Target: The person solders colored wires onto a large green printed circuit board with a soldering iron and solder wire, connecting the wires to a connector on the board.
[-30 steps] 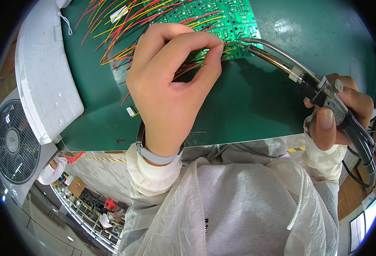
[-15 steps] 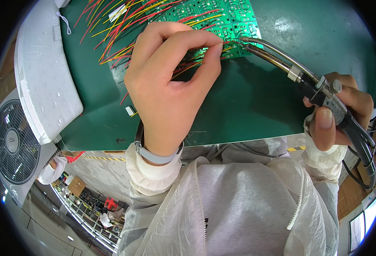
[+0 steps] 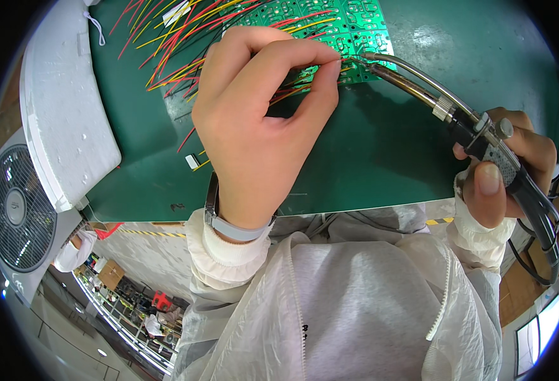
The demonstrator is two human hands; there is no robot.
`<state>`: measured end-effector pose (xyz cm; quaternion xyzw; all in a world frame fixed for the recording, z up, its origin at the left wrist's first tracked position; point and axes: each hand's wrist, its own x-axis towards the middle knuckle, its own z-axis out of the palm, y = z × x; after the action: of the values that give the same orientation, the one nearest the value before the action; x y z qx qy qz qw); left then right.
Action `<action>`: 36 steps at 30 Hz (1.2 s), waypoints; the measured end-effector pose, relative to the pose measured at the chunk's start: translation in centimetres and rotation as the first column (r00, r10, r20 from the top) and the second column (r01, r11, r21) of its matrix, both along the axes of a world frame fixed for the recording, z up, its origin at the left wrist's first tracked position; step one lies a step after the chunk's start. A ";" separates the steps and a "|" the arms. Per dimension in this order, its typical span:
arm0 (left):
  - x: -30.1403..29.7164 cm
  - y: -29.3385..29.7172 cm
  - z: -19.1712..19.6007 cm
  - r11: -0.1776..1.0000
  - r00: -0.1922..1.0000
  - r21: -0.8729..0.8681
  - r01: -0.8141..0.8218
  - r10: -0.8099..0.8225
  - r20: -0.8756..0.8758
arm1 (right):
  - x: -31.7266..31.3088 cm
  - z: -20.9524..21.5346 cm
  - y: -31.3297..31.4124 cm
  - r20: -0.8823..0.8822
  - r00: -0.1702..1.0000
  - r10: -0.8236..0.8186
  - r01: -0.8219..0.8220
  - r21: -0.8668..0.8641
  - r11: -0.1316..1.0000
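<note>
My left hand pinches a thin red wire between thumb and forefinger, its end low over the green circuit board. In my right hand is a soldering iron with a curved metal feed tube along its barrel. The iron's tip meets the board beside the wire's end; the exact contact is too small to make out. Several red, yellow and black wires fan out leftward from the board, partly hidden behind my left hand. A small white connector lies left of my wrist.
The board rests on a green work mat. White foam stands along the left side, with a fan beyond it. A cable hangs from the iron at the right. Another person's sleeve shows at lower left.
My left hand has shifted slightly right with the wire, and the board has moved a little right too. The iron has also edged right, its tip still at the board.
</note>
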<state>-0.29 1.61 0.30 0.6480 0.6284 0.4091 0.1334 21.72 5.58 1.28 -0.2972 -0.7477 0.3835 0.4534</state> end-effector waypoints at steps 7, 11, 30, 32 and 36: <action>-0.2 -0.2 0.1 1.000 1.000 0.000 0.000 0.000 -0.022 | -0.1 -0.3 -0.2 -0.010 1.000 -0.003 0.003 -0.013 1.000; 0.1 -0.1 0.2 1.000 1.000 -0.007 -0.004 0.003 -0.027 | 0.4 -0.9 0.2 -0.097 0.995 0.003 0.003 0.069 0.998; 2.6 -1.8 0.4 0.991 0.992 0.045 -0.123 0.124 -0.025 | -1.1 -0.8 0.2 -0.297 0.930 -0.216 0.224 -0.009 0.975; 3.0 -2.2 0.6 0.987 0.984 0.028 -0.157 0.159 -0.078 | -1.0 -1.0 0.1 -0.258 0.922 -0.288 0.288 -0.035 0.957; 3.0 -2.8 2.4 0.980 0.958 0.011 -0.200 0.198 -0.209 | -1.4 -0.9 0.1 -0.279 0.912 -0.300 0.294 -0.065 0.954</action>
<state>2.70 -1.15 2.74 0.6203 0.7030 0.3468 0.0280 20.34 5.68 0.42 -0.3539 -0.6163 0.3571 0.6061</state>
